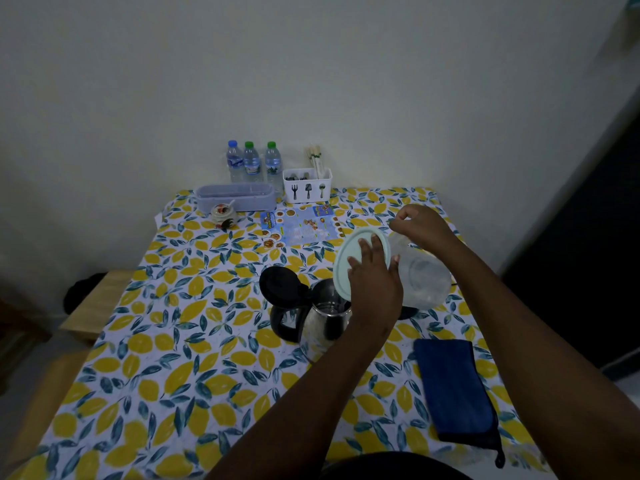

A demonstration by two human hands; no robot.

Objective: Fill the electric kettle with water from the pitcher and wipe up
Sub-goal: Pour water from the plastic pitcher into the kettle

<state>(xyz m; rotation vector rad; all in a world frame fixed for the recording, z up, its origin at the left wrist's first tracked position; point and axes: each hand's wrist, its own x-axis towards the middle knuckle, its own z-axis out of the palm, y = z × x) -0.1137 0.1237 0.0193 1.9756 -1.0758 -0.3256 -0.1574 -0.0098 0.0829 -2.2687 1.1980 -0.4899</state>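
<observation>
The pitcher is tipped over the open kettle near the tabletop's right edge. The right hand grips its handle, fingers curled shut; the left hand presses spread fingers on its lid. A cloth lies by the near right corner.

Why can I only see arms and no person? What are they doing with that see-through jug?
The camera sits on the person's head and looks down, so you see only their two arms. The right hand holds the clear pitcher tipped toward the shiny kettle, whose black lid is flipped open. The left hand presses flat on the pitcher's pale round lid. All this sits on a lemon-print tablecloth. A blue cloth lies nearby, and water bottles stand at the back by the wall.
</observation>
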